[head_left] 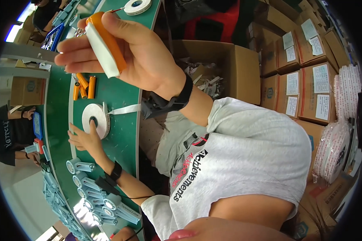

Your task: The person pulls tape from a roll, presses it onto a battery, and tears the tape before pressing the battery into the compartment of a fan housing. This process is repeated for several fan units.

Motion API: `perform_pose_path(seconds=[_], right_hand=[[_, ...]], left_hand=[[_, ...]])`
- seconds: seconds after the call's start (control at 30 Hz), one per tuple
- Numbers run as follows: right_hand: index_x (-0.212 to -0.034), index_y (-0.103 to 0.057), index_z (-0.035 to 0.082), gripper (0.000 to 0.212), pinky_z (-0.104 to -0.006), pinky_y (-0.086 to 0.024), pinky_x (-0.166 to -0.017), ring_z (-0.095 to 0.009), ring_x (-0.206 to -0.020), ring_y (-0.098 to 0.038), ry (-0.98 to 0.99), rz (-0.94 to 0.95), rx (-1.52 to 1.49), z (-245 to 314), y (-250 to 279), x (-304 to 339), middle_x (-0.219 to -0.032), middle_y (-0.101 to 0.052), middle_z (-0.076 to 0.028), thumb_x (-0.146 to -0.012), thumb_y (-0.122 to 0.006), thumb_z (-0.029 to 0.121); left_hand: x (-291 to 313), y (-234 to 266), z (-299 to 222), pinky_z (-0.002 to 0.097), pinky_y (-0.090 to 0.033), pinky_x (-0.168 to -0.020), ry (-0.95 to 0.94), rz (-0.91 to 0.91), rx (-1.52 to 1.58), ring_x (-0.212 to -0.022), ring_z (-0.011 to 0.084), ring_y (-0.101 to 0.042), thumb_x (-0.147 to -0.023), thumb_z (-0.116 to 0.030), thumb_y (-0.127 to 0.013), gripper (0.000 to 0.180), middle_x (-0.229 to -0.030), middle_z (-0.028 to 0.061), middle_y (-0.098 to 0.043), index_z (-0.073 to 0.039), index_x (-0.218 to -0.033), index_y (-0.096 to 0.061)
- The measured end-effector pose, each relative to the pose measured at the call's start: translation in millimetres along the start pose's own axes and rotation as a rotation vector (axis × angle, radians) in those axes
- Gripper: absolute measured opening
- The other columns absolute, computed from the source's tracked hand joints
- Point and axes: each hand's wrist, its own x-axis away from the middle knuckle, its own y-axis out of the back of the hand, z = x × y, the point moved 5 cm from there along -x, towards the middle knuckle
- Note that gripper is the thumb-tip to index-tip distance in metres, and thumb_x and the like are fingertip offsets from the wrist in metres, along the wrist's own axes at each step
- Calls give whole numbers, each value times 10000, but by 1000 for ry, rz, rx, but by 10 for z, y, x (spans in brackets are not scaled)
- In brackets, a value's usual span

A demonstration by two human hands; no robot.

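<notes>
My right hand [142, 52], in the upper part of the head view, is turned palm up. It holds an orange battery pack [112, 46] with a white strip [102, 52] along one side. The thumb presses on the pack's end while the fingers stretch out beneath it. Lower down, my left hand [86, 138] is palm down with its fingers spread. Its thumb lies over a roll of white tape [98, 114], by the dark hub. A loose tape end [124, 109] runs from the roll to the table edge. Several orange cells [84, 86] lie beyond the roll.
On the green table [122, 142] are several light blue handheld fans [104, 203] and another tape roll [137, 6]. An open carton [245, 74] holds scraps. Stacked cartons [297, 84] and wrapped rolls [332, 150] stand at the right. Across the table works a person in black [6, 136].
</notes>
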Motion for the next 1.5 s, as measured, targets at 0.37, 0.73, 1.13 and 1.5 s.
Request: perform_pose_path(seconds=[0.37, 0.73, 1.13, 1.5], right_hand=[[-1066, -459, -74, 361, -476, -425, -981, -369, -1113, -503, 73, 22, -819, 94, 533, -180, -1152, -504, -260, -950, -404, 263], [-1054, -472, -72, 359, -457, -433, -975, -342, -1117, -508, 52, -69, -1176, -38, 972, -56, -1138, -521, -251, -948, -409, 264], [-1083, -506, -17, 323, -375, -428, -944, -285, -1070, -553, -100, -123, 362, -310, 508, 207, -1192, -518, -241, -920, -483, 260], [-990, -592, 9, 217, -268, -483, -801, -138, -914, -561, -460, 292, 1316, -582, 374, 581, -951, -569, -46, -783, -646, 42]], left_hand=[[604, 764, -1309, 292, -457, -785, -446, 262, 1326, -943, 201, -577, -680, -116, -743, 445, -1029, 107, -618, 14, -1081, -601], [282, 137, -395, 273, -429, -701, 43, 301, 1430, -763, 210, -596, -933, -175, -478, 270, -784, 116, -610, 62, -884, -596], [-193, -183, 2855, 417, -438, -870, 110, 291, 85, -1033, 345, -526, -685, -303, -710, 525, -1155, 193, -525, -138, -1163, -570], [247, 559, 1180, 368, -437, -739, 259, 466, -4, -826, 253, -556, -712, -302, -705, 397, -1087, 153, -574, -63, -1025, -653]])
